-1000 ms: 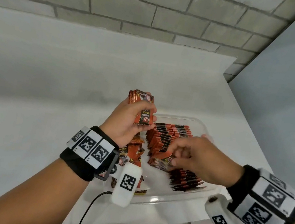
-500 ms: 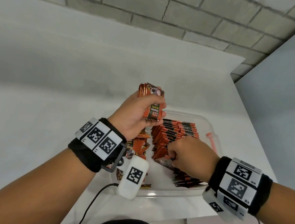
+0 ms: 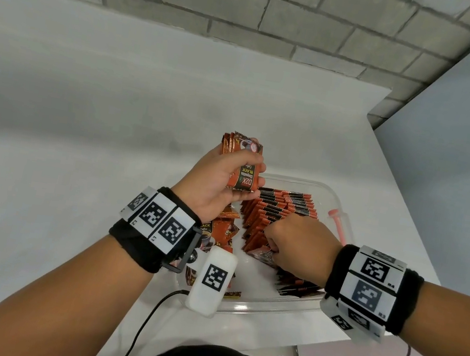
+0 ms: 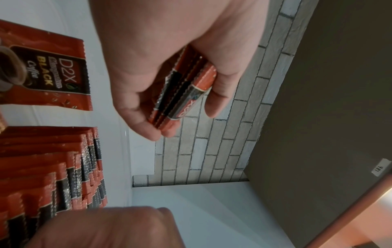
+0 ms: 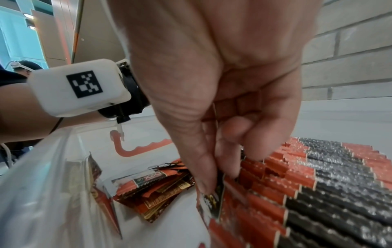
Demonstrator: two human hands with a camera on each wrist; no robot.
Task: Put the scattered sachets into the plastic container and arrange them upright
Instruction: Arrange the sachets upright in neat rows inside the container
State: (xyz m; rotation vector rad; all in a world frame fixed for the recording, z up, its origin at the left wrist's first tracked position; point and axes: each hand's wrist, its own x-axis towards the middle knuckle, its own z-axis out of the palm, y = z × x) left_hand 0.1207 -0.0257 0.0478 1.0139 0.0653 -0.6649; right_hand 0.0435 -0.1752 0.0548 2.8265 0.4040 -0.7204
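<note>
A clear plastic container (image 3: pixel 338 201) stands on the white table, holding a long row of orange-and-black sachets (image 3: pixel 281 207) set on edge. My left hand (image 3: pixel 221 175) holds a small stack of sachets (image 3: pixel 243 166) above the container's left rim; the stack (image 4: pixel 184 90) sits between thumb and fingers. My right hand (image 3: pixel 294 243) is inside the container and pinches one sachet (image 5: pixel 214 199) at the near end of the upright row (image 5: pixel 318 184). Loose sachets (image 5: pixel 157 189) lie flat on the container floor.
More flat sachets (image 3: pixel 218 234) lie under my left wrist at the container's left side. A pink clip (image 3: pixel 336 222) sits on the right rim. The table's right edge (image 3: pixel 403 206) runs close to the container. A brick wall is behind.
My right hand has curled and pushed down into the near end of the row with its sachet. The left hand keeps its stack raised in about the same place.
</note>
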